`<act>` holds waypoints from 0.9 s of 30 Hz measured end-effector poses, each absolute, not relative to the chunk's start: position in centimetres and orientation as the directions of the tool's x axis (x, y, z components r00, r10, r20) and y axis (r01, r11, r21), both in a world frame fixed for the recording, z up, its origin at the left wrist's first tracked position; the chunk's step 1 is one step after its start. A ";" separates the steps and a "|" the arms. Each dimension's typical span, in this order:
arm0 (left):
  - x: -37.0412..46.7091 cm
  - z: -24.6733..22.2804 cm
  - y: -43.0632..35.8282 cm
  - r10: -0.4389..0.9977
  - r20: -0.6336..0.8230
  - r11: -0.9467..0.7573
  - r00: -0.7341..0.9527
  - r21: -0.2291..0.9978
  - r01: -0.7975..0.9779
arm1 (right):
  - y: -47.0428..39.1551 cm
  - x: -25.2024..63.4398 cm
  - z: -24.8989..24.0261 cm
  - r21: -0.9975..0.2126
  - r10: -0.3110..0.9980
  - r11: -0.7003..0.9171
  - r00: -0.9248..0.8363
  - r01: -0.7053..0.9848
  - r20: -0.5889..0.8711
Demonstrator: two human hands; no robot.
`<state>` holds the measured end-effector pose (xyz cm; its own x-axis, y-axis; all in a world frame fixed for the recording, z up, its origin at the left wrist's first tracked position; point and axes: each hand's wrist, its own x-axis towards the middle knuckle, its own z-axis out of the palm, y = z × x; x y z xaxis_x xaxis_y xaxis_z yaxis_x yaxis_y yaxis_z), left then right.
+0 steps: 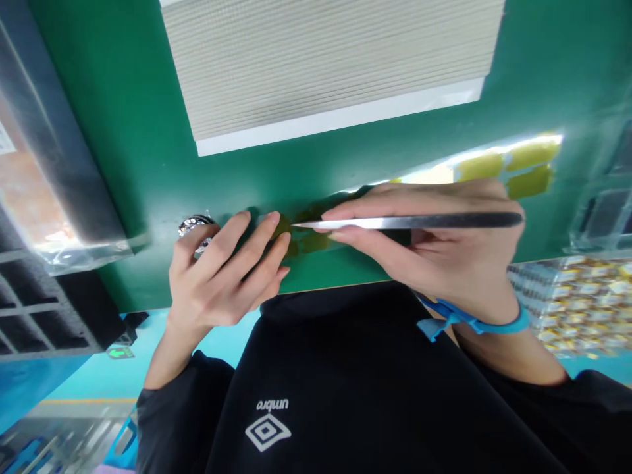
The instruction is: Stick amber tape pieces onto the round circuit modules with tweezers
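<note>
Nearest the camera, the wearer's black shirt fills the 6 o'clock sector, below the edge of the green tabletop. On the tabletop, close to that edge, a clear strip carrying yellow pieces extends from the centre toward 2 o'clock.

Containers: at 8 to 9 o'clock, a black tray is divided into dark compartments; clear plastic wrap with brownish contents lies above it. At 3 o'clock, a clear tray contains dark rectangular parts. At 4 o'clock, beyond the tabletop edge, stacked clear packs hold yellow-and-white items, too blurred to identify.

Hands: the right hand, at 3 o'clock, pinches a pointed metal tool, its tip directed to 9 o'clock, and obstructs the strip's middle. The left hand, at 8 to 9 o'clock, has its fingers bent and slightly apart beside the tip; whether it grips a piece cannot be determined. At 12 o'clock lies a ribbed grey stack with a white border.
</note>
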<state>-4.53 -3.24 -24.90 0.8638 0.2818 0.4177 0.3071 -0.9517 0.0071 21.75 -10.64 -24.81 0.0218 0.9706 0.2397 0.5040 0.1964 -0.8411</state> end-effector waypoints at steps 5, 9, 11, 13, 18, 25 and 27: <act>-4.6 -24.9 -3.1 0.296 0.418 -0.947 0.859 0.013 0.320 | -10.6 22.6 -25.2 -0.801 0.929 0.357 -0.094 0.481 0.358; -4.8 -24.9 -3.2 0.307 0.393 -0.949 0.867 0.059 0.309 | -10.4 22.9 -24.8 -0.775 0.913 0.404 -0.173 0.485 0.368; -4.9 -24.9 -3.2 0.314 0.385 -0.948 0.868 0.071 0.311 | -10.5 22.9 -24.3 -0.759 0.923 0.384 -0.203 0.525 0.327; -4.8 -24.8 -3.2 0.323 0.383 -0.944 0.866 0.069 0.322 | -10.5 22.8 -24.0 -0.751 0.941 0.339 -0.195 0.567 0.278; -4.7 -24.6 -3.1 0.352 0.370 -0.933 0.860 0.073 0.351 | -10.1 22.7 -23.8 -0.728 0.916 0.398 -0.195 0.558 0.351; -4.9 -24.6 -3.2 0.345 0.358 -0.938 0.867 0.129 0.320 | -9.4 23.7 -23.0 -0.762 0.926 0.358 -0.307 0.540 0.218; -4.9 -24.6 -3.2 0.353 0.351 -0.935 0.867 0.127 0.330 | -9.5 23.9 -23.0 -0.771 0.929 0.344 -0.315 0.535 0.196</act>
